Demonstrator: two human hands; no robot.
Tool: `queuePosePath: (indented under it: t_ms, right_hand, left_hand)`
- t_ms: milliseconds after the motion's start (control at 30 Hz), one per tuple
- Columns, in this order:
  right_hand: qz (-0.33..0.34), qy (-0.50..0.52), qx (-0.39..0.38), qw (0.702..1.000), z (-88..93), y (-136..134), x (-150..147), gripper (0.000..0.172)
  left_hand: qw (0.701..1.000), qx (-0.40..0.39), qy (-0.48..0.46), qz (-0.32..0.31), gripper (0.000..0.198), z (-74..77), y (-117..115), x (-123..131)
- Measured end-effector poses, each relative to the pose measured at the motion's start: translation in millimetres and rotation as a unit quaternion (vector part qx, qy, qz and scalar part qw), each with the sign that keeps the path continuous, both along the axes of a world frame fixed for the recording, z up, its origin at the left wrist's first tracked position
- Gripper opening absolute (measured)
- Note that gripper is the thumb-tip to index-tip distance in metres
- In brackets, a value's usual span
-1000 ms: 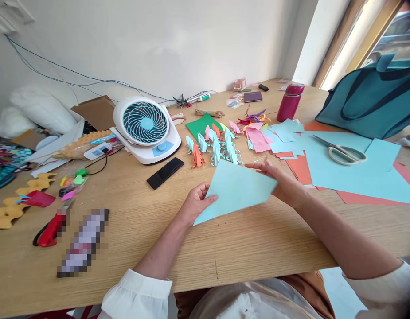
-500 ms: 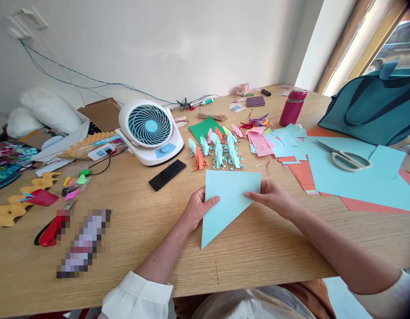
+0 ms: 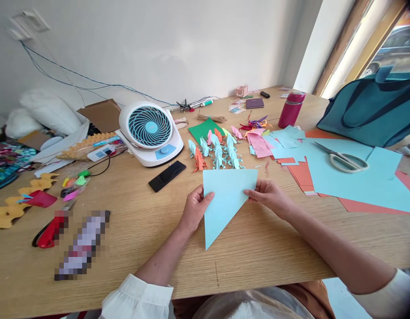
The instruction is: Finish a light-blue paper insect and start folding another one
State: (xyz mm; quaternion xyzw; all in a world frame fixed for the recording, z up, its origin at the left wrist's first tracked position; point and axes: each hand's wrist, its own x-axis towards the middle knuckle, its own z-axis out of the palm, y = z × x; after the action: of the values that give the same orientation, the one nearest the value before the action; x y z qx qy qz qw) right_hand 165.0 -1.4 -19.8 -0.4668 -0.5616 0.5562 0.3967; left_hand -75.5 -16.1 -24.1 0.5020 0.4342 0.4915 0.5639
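A light blue paper triangle is held up between my two hands, its pointed corner hanging down towards the table's front. My left hand pinches its left edge, thumb on the near face. On the right edge my right hand has its thumb and fingers closed on the paper; the fingertips behind the sheet are hidden. Just beyond the triangle stand several small folded paper figures, mostly light blue, with some orange and pink ones. A green paper sheet lies behind them.
A fan and a black phone are left of the figures. Scissors rest on blue and orange sheets at right, near a magenta bottle and a teal bag. A red-handled cutter lies far left.
The paper triangle has shifted slightly left and turned a little, its lower point swinging right. Both hands moved with it and still grip it.
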Motion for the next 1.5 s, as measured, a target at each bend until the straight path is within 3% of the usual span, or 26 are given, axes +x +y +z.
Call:
queuePosePath:
  t_ms: [267, 500, 767, 900, 1133, 1200, 1367, 1500]
  right_hand:
    - [-0.029, -0.007, 0.072, 0.997, 1.7, 0.9, 0.5, 0.047]
    - [-0.034, 0.031, 0.064, 0.997, 6.0, -0.6, 3.1, 0.042]
    - [-0.031, 0.042, 0.036, 0.998, 13.1, -4.6, 5.7, 0.042]
    - [-0.042, 0.044, 0.037, 0.998, 11.9, -4.1, 4.0, 0.042]
    - [-0.049, 0.102, 0.033, 0.993, 5.3, -3.2, 5.6, 0.038]
    - [-0.026, 0.138, 0.034, 0.99, 5.5, -4.2, 6.1, 0.034]
    - [0.1, 0.182, 0.057, 0.977, 9.7, -9.6, 1.2, 0.034]
    - [0.162, 0.184, 0.053, 0.968, 13.4, -15.8, -5.8, 0.04]
  left_hand:
    - [0.998, 0.033, 0.053, 0.025, 0.029, -3.3, 4.7, -2.2]
    - [0.997, 0.042, 0.057, 0.021, 0.031, 0.9, 3.4, -4.6]
    - [0.996, 0.031, -0.068, -0.048, 0.039, 2.0, 0.6, -8.8]
    - [0.995, 0.018, -0.08, -0.06, 0.048, -0.6, 0.0, -7.5]
    - [0.993, -0.036, -0.097, -0.063, 0.045, -7.5, -0.5, -7.4]
    - [0.991, -0.042, -0.089, -0.089, 0.041, -4.0, -2.1, -5.7]
    - [0.964, -0.084, -0.096, -0.231, 0.046, 8.3, -12.2, 7.0]
    - [0.954, -0.13, -0.107, -0.249, 0.054, 9.5, -20.2, 17.5]
